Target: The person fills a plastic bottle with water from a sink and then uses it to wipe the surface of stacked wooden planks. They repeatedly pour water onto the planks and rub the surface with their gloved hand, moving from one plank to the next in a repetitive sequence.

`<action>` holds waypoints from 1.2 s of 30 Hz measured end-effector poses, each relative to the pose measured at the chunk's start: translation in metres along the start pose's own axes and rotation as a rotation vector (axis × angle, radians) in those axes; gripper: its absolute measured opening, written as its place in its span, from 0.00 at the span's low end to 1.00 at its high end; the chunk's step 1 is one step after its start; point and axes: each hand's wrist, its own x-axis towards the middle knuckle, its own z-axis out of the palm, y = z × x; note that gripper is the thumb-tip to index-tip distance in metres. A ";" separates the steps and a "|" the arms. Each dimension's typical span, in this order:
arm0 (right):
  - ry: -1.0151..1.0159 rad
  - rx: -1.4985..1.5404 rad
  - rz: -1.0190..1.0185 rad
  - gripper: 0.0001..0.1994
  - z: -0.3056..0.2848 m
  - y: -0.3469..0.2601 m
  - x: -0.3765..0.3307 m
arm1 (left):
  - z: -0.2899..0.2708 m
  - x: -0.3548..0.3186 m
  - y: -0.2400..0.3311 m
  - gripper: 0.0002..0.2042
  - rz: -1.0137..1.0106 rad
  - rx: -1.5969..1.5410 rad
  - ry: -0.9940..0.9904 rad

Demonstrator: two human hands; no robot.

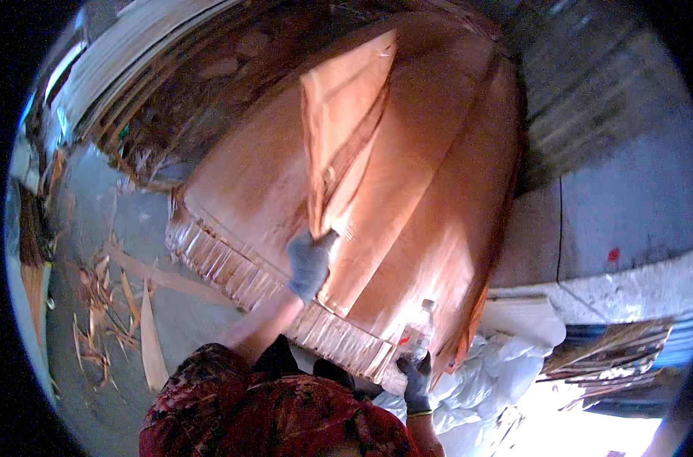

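Note:
My left hand (312,265), in a grey work glove, grips the near end of a thin reddish-brown wood veneer sheet (346,114). The sheet is lifted and slants up and away over a large stack of similar veneer (270,175). At the stack's near right corner, my right hand (416,382), in a dark glove, is closed round the lower part of a clear plastic bottle (420,326) with a capped top and a red mark on it. The bottle stands roughly upright in front of the stack's surface. Part of its base is hidden by my fingers.
Wood strips and splinters (103,305) litter the grey floor on the left. Crumpled white plastic (483,373) lies right of the stack. Long boards (125,84) are piled at the far left, and a grey wall (628,206) stands on the right.

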 end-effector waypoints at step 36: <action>0.170 0.072 0.474 0.24 -0.126 0.056 -0.074 | 0.103 -0.046 -0.150 0.31 0.234 0.544 -0.485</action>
